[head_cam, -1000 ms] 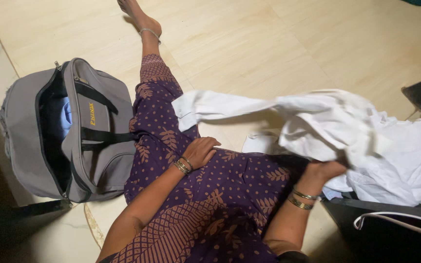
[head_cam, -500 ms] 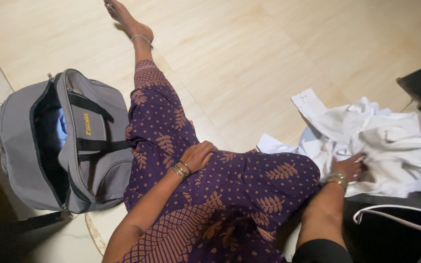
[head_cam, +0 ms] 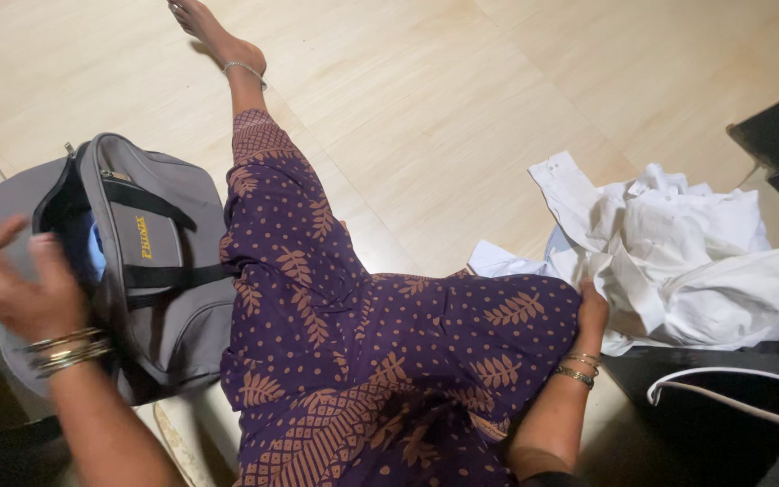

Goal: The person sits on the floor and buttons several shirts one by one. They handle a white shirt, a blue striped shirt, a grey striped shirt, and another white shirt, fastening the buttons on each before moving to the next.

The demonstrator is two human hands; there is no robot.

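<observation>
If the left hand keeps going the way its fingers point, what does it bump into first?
Most likely the grey bag. The left hand is blurred, open, fingers aimed toward the bag's unzipped opening, where something blue shows. Depth is unclear, so it may sit above the bag.

My left hand (head_cam: 15,289) is raised at the left edge of view, blurred, fingers spread and loosely curled, bangles on the wrist. My right hand (head_cam: 592,302) is low beside my thigh, arm bent, its fingers hidden, bangles at the wrist.

bag (head_cam: 173,271): grey matt fabric | shirts (head_cam: 687,261): white cloth | floor (head_cam: 462,99): glossy tile
</observation>
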